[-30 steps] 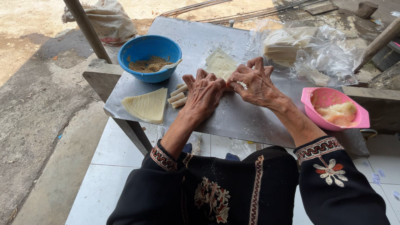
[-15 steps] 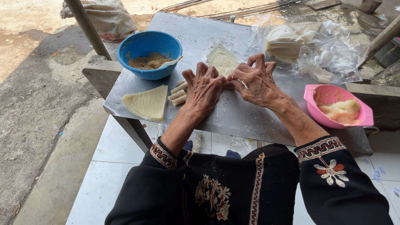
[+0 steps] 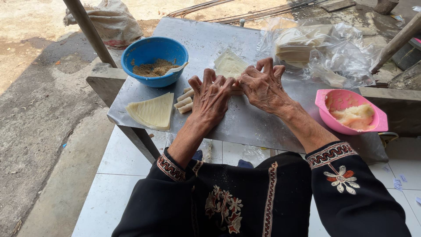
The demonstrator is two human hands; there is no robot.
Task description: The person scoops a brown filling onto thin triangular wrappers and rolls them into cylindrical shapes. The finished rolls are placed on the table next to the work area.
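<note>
Both hands lie palm-down, side by side, in the middle of the metal worktop. The left hand and the right hand meet at the fingertips over a pale wrapper sheet, whose far part sticks out beyond the fingers toward the back edge. The fingers are bent and pressed down on the near part of the sheet, which is hidden under them; whether they pinch it or only press on it I cannot tell.

Just left of the left hand, touching or nearly so, lie a few finished rolls, stacked one beside the other. Farther left, near the worktop's front-left corner, rests a triangular stack of wrappers, its point almost at the edge. Behind it stands a blue bowl of brown crumbly filling with a pale spoon in it.

To the right, a pink bowl of whitish paste sits at the worktop's right edge, partly over it. At the back right a clear plastic bag holds more wrappers.

Open metal lies between the hands and the front edge, and between the right hand and the pink bowl. A slanted post stands past the left rear corner.
</note>
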